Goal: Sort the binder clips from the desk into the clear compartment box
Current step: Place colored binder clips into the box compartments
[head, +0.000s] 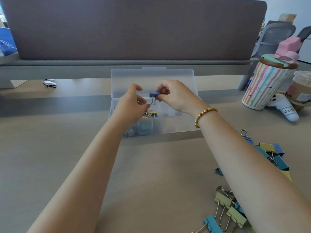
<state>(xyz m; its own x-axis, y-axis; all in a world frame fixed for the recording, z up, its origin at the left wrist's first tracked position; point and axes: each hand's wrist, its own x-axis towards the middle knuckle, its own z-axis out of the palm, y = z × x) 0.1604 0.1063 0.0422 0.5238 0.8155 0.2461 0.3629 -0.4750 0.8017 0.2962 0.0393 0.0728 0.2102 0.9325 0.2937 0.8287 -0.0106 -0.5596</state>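
The clear compartment box [176, 121] stands open mid-desk with its lid [151, 78] tipped up behind. My right hand [175, 95] pinches a dark blue binder clip [154, 94] above the box, its wire handles hanging down. My left hand [133, 105] hovers just left of that clip over the box, fingers loosely curled; whether they touch the handles I cannot tell. Yellow clips [152, 113] and teal clips [143, 127] lie in the left compartments. Several loose clips are piled on the desk at right [276, 157] and front right [227, 209].
A striped cup [265, 84] with a pink-topped lid, a drink cup [301, 88] and a white plush item [286, 108] crowd the right rear. A grey partition [134, 27] runs along the back, with glasses [49, 83] at its foot on the left.
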